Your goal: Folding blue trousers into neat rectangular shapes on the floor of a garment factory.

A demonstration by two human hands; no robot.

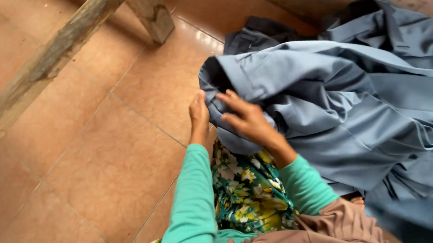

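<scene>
Floor (103, 158): reddish-brown glazed tiles, thin pale grout lines running diagonal. Grey-blue garment pile (356, 113) lies on it at right, spreading up to the wall base. Weathered wooden leg (152, 13) stands on the tiles up-left of the pile, a slanted wooden beam (38, 67) further left.

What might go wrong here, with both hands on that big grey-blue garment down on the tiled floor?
Much of the grey-blue garment is bunched up, so the left hand and right hand, both at one edge, may pick up the wrong layer. Loose fabric could also drag over the tiled floor and pick up dirt. The wooden leg stands close by, and cloth swung that way might catch on its rough wood.
</scene>
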